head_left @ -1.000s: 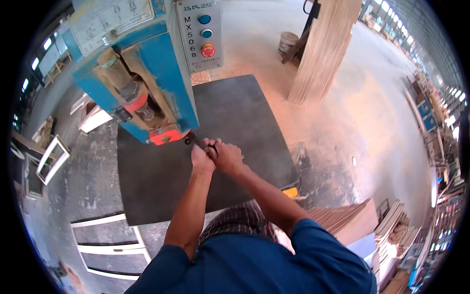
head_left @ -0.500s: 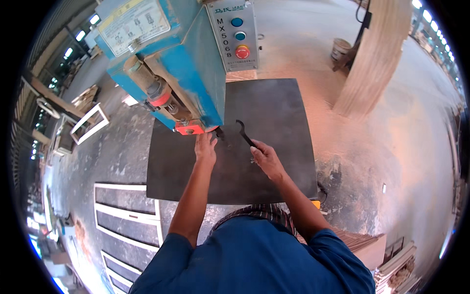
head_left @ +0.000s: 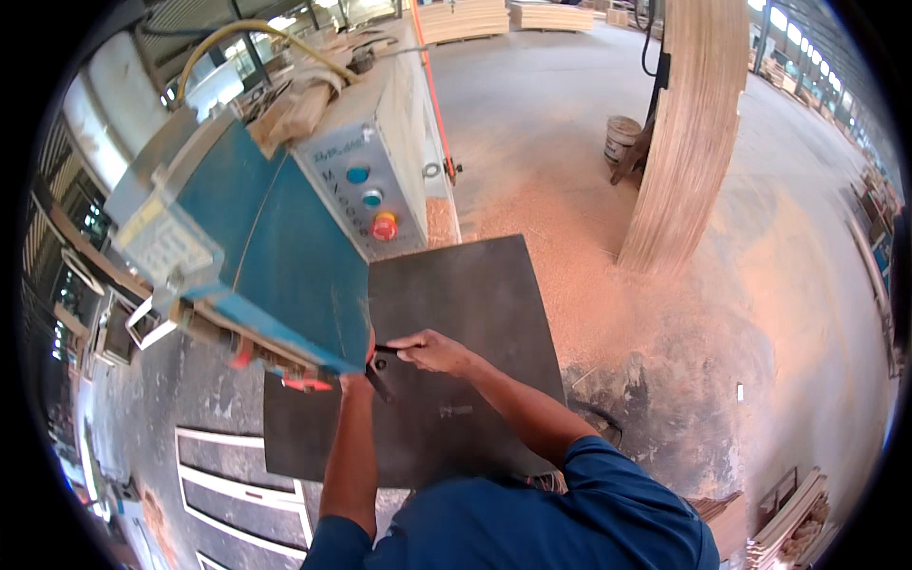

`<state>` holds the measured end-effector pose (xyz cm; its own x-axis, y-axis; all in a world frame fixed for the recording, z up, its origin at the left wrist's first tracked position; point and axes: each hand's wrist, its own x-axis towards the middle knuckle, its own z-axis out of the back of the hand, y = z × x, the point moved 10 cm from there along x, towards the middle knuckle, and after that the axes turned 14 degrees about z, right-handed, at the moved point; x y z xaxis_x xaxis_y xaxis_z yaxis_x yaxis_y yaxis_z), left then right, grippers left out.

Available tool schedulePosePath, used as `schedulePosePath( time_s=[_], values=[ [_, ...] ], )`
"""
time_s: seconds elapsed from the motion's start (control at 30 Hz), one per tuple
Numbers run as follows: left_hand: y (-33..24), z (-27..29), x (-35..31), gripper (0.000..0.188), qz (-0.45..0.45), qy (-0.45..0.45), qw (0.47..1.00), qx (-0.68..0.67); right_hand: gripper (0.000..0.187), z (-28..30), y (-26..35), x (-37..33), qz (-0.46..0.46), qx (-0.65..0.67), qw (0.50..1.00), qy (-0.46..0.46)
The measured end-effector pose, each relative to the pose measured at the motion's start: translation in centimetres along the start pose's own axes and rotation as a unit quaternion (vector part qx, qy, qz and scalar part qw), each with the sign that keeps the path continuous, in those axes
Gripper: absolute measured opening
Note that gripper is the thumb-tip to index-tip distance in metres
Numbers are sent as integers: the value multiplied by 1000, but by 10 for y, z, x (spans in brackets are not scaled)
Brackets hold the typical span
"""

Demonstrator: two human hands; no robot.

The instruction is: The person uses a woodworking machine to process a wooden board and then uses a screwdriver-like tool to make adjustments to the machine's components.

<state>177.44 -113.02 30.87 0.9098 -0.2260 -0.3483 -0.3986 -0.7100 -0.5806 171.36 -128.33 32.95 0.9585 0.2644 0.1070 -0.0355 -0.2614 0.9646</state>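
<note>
My right hand (head_left: 432,352) is closed around the handle of a black hook spanner (head_left: 388,349). The spanner's far end reaches left to the underside of the blue machine's head (head_left: 313,275), where its hook is hidden. Just below the head, my left hand (head_left: 354,383) is raised close to the spindle area, its fingers mostly covered by the machine. A dark bar (head_left: 380,384) slants down beside it; whether my left hand grips it is unclear. A small metal piece (head_left: 456,411) lies on the dark worktable (head_left: 461,290), nearer to me than the spanner.
A control panel (head_left: 366,195) with two blue-green buttons and a red knob faces the table. Sawdust (head_left: 541,247) covers the floor behind it. Tall stacked boards (head_left: 684,142) and a bucket (head_left: 622,139) stand at right. White frames (head_left: 223,483) lie on the floor at left.
The view has turned, bringing more of the machine's side into sight. My right hand has carried the spanner in to the machine head. My left hand is now more hidden under the head.
</note>
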Motion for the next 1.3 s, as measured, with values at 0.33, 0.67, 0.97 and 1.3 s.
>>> schedulePosePath(
  time_s=[0.33, 0.67, 0.97, 1.3],
  values=[
    [-17, 3, 29, 32, -117, 159, 962, 189, 35, 11, 1, 62, -67, 29, 985, 158],
    [-18, 44, 55, 25, -155, 120, 951, 239, 34, 10, 7, 56, -100, 83, 974, 186],
    [-13, 32, 63, 12, -62, 199, 971, 121, 33, 11, 10, 65, -123, 85, 966, 211],
    [-21, 64, 89, 13, -65, 126, 969, 200, 55, -43, 30, -5, 121, -140, 978, 93]
  ],
)
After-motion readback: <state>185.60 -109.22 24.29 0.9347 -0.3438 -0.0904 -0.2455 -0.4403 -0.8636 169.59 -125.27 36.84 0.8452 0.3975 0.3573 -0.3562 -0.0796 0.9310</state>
